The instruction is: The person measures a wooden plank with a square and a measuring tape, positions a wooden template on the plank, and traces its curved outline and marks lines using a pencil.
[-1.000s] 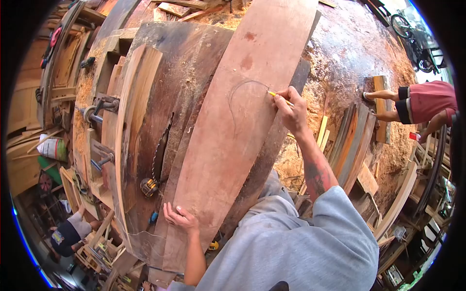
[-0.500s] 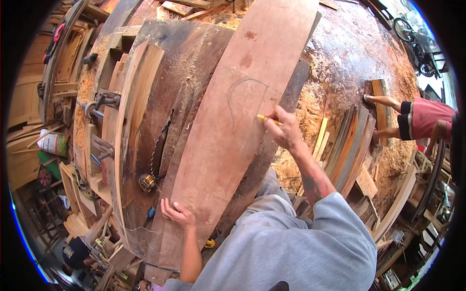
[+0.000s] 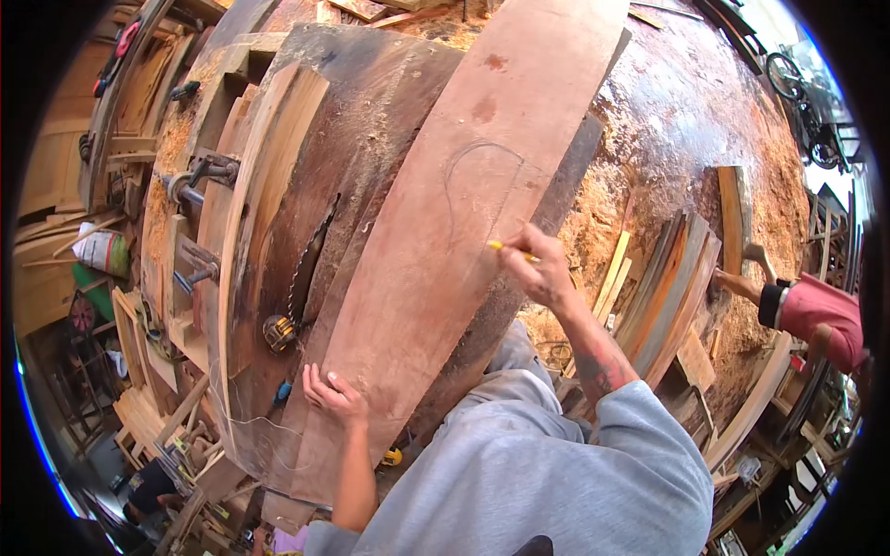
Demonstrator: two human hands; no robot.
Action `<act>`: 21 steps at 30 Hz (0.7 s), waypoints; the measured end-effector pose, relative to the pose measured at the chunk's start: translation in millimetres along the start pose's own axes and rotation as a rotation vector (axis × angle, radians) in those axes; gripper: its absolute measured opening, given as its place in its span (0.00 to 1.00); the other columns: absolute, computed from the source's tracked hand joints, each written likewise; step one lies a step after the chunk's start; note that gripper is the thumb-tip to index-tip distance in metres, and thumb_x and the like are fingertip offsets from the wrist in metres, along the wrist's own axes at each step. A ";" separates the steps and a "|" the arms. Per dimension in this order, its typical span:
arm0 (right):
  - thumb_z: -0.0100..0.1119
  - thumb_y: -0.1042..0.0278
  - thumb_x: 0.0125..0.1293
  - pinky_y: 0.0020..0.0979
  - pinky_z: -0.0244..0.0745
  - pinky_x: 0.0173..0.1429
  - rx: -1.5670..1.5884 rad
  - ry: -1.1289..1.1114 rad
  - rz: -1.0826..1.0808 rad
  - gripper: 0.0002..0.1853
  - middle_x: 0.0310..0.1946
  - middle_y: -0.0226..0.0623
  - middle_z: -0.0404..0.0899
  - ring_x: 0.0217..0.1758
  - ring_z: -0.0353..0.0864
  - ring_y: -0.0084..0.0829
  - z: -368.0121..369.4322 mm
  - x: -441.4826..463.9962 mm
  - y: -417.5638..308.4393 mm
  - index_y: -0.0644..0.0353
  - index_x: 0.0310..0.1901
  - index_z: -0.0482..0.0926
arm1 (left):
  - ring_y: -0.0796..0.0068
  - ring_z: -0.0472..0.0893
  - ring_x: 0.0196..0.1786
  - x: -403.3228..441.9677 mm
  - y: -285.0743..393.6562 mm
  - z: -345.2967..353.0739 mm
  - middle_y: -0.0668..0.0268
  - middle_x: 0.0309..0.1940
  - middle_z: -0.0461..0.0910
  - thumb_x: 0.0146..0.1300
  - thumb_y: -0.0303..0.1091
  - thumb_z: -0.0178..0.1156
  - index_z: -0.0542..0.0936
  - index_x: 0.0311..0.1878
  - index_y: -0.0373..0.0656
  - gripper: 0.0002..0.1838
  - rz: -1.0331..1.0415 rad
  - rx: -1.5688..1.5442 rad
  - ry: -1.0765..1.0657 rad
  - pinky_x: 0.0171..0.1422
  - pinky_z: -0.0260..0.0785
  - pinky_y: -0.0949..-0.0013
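A long reddish wooden board (image 3: 408, 269) lies across the workbench. Toward its far half a rounded outline is drawn in dark line, with a straight line along its right side. My right hand (image 3: 538, 267) grips a yellow pencil (image 3: 507, 248), its tip at or just over the board below the outline. Near the board's closer end, my left hand (image 3: 337, 397) rests at its left edge, palm down, fingers stretched out. Whatever the left fingertips press on beyond the edge cannot be made out.
A clamp (image 3: 206, 176) holds curved planks at the left. On the bench lies a yellow-and-black tape measure (image 3: 278, 332). Stacked planks (image 3: 669, 287) lie on the sawdust-covered floor to the right. Another person in red shorts (image 3: 820, 320) is at far right.
My right hand with the pencil has shifted slightly down along the board. The view has moved a little. The person at far right has stepped lower in the view.
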State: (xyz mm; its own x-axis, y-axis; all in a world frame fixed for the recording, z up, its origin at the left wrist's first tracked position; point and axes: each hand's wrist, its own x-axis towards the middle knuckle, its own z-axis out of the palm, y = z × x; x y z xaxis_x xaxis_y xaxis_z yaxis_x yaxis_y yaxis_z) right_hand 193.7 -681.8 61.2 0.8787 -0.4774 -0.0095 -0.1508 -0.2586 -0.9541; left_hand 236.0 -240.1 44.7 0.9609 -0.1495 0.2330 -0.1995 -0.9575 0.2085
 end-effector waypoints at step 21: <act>0.64 0.67 0.69 0.31 0.78 0.42 -0.158 0.197 0.004 0.10 0.30 0.42 0.86 0.34 0.83 0.26 28.6 100.8 -4.1 0.65 0.44 0.83 | 0.47 0.71 0.68 1.5 -6.6 -4.1 0.51 0.66 0.74 0.72 0.36 0.56 0.76 0.63 0.35 0.21 -0.025 -0.089 0.053 0.75 0.59 0.46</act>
State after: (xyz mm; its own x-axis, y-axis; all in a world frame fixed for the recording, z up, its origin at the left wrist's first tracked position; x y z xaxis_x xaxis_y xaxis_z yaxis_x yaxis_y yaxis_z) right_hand 295.9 -704.9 55.6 0.7751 -0.6289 0.0598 -0.2370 -0.3773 -0.8953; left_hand 238.0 -233.0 47.6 0.9548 -0.1101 0.2763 -0.1940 -0.9346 0.2980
